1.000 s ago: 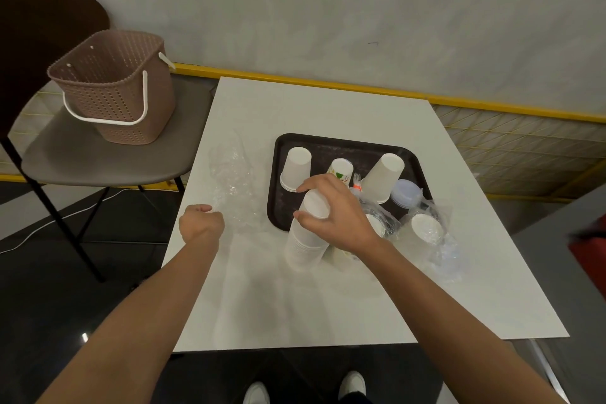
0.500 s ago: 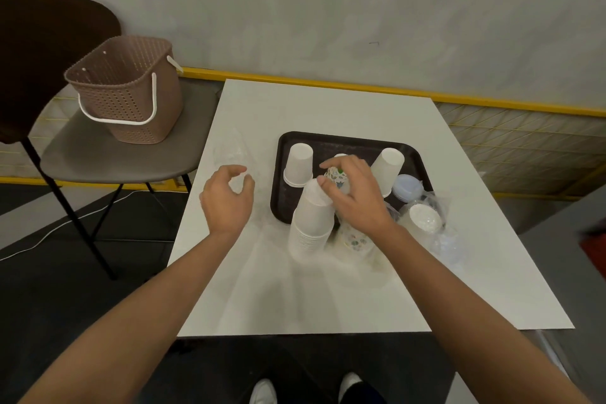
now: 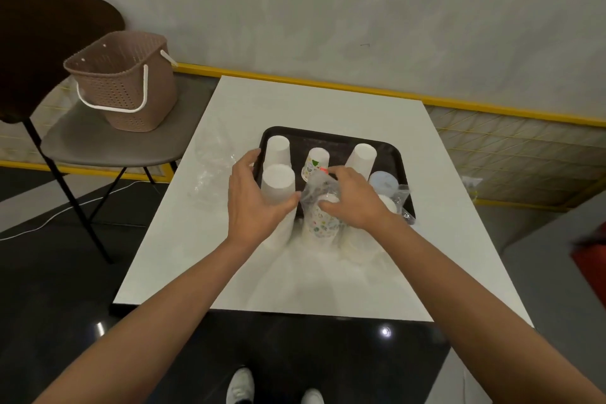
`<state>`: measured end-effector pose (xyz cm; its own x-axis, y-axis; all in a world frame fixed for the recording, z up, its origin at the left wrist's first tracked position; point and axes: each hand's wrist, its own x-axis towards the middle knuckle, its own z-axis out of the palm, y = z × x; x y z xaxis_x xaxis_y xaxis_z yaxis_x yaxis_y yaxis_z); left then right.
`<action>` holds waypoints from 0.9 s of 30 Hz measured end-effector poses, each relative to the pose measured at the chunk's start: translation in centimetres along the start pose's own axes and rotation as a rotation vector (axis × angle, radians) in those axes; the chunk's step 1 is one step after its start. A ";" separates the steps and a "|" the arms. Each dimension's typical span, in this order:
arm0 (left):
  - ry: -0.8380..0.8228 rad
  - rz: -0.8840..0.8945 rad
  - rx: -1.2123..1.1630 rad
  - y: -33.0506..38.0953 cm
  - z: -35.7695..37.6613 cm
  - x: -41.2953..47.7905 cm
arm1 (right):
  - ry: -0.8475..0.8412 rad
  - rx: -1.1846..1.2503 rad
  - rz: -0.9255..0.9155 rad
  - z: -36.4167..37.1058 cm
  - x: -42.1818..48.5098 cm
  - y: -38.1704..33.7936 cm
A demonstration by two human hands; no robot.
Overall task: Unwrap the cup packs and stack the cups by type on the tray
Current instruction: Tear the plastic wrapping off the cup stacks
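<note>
Right hand (image 3: pixel 352 198) has its fingers (image 3: pixel 328 207) pinched into the clear wrap at the top of the printed cup pack (image 3: pixel 319 223), so that one's clearly being opened right now. It stands on the desk (image 3: pixel 295 102) just in front of the tray's near edge. Left hand (image 3: pixel 254 203) is curled around the side of the tall plain white stack (image 3: pixel 278 193) right beside it; looks like a loose steadying hold rather than a firm clench, hard to say for sure.

Progress-wise I'd call it roughly midway. On the black tray (image 3: pixel 331 138) there are already upturned cups: a white one at the far left (image 3: pixel 278 149), a printed one in the middle (image 3: pixel 316 162), another white one to the right (image 3: pixel 362 157). Empty wrapper (image 3: pixel 213 167) lies on the desk left of the tray, so at least one pack is done.

Still left, as far as I can tell: the printed pack, plus more bagged cups (image 3: pixel 388 193) at the tray's right corner, including something pale blue. The white stack also looks like it isn't on the tray yet.
</note>
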<state>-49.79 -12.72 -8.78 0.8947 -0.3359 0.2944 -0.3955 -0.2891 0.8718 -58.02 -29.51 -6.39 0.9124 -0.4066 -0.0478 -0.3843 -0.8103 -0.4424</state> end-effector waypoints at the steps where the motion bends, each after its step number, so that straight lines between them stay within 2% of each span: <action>1: -0.035 -0.040 -0.001 -0.3 0.3 -0.1 | -0.050 -0.059 -0.002 0.0 0.0 -0.1; 3: -0.099 -0.106 0.016 -0.9 0.9 -0.5 | -0.134 -0.175 0.004 0.2 0.3 -0.2; 6: -0.116 -0.147 0.070 -1.5 1.9 -1.0 | -0.190 -0.215 -0.001 0.7 0.6 -0.4; 19: -0.001 -0.160 0.125 -2.9 1.0 -1.0 | -0.156 -0.120 -0.044 1.3 0.1 -0.4; 24: 0.160 -0.055 0.135 -1.7 1.0 -2.1 | -0.082 -0.024 -0.026 1.2 0.0 -0.1; 27: 0.188 0.239 0.209 -1.1 1.2 -3.3 | -0.028 0.023 0.023 1.3 0.2 0.0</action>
<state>-52.52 -12.42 -11.19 0.7865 -0.2515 0.5640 -0.6148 -0.4058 0.6763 -57.68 -29.00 -7.60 0.9070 -0.4128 -0.0837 -0.4024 -0.7905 -0.4618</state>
